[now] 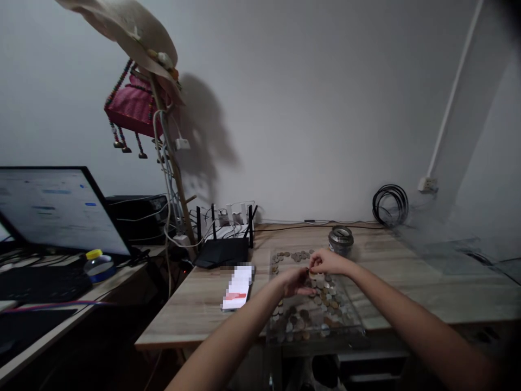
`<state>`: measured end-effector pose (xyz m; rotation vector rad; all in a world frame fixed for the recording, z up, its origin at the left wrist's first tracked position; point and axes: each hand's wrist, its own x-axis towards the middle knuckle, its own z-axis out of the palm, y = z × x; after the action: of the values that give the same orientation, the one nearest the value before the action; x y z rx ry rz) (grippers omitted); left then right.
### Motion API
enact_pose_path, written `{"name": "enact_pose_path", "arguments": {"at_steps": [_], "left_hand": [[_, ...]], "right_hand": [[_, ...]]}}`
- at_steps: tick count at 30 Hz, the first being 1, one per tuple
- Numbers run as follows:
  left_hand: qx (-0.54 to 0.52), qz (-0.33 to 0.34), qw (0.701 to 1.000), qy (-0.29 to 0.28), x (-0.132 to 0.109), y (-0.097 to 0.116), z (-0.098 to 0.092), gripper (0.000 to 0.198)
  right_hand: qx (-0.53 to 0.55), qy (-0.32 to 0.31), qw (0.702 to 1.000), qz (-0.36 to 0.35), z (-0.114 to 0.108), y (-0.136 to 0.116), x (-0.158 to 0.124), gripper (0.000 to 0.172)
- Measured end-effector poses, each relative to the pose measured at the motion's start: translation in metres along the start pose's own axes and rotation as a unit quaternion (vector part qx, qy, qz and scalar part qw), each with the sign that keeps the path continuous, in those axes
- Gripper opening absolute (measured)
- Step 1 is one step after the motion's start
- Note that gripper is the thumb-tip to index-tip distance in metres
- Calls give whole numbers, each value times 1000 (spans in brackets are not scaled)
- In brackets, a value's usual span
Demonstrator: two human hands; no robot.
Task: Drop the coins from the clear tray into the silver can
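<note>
A clear tray (274, 326) lies on the wooden table (427, 293), covered with several coins (309, 317). My left hand (295, 282) hovers over the middle of the tray, palm turned up and fingers partly curled; what lies in it is too small to name. My right hand (328, 262) is over the tray's far part, fingers pinched together right next to the left hand, apparently on a coin. A small metal tin (341, 239) stands just behind the tray.
A phone (238, 288) lies left of the tray, a black router (222, 250) behind it. A monitor (57, 209), a keyboard and a yellow-capped bottle (98, 265) occupy the left desk. A pole with a hat and red bag rises at the back. Coiled cable (391, 205) hangs by the wall.
</note>
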<state>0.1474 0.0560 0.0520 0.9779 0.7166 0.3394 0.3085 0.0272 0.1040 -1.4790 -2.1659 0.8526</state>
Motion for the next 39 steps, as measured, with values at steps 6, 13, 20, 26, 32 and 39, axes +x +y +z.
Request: {"name": "enact_pose_path", "arguments": {"at_steps": [6, 13, 20, 26, 32, 39], "left_hand": [[-31, -4, 999, -21, 18, 24, -7, 26], [-58, 38, 997, -37, 22, 44, -23, 23], [27, 108, 994, 22, 37, 36, -43, 17], [60, 133, 988, 56, 41, 26, -48, 23], [80, 151, 983, 62, 40, 24, -46, 28], [82, 176, 980, 38, 35, 27, -44, 38]], "right_hand": [[-35, 108, 993, -5, -3, 17, 31, 16], [-42, 242, 969, -38, -28, 20, 45, 19], [-151, 443, 873, 139, -98, 65, 15, 23], [-217, 411, 863, 200, -94, 83, 9, 20], [-259, 525, 806, 88, -66, 44, 8, 25], [-93, 261, 961, -15, 6, 18, 49, 21]]}}
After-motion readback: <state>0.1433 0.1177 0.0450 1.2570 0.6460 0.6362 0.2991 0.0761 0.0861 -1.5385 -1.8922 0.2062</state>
